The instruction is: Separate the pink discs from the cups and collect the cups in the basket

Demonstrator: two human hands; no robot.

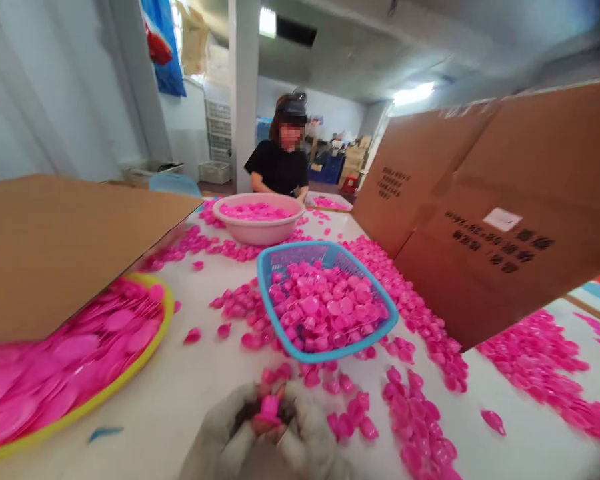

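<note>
At the bottom middle, my left hand (223, 427) and my right hand (313, 427), both in pale gloves with bare fingertips, meet around a small pink plastic piece (269, 408). The fingertips of both hands pinch it from either side. Just beyond them stands a blue plastic basket (325, 357) filled with small pink plastic pieces (325, 303). Loose pink pieces (353, 417) of the same look lie on the white table (180, 393) to the right of my hands. My palms and lower fingers are partly hidden.
A yellow-rimmed tub (166, 313) of flat pink discs (80, 363) stands left, partly under a cardboard sheet (70, 240). A large cardboard panel (505, 180) leans at right. Behind the basket is a pink basin (260, 230). Across the table sits a person (280, 163) in black.
</note>
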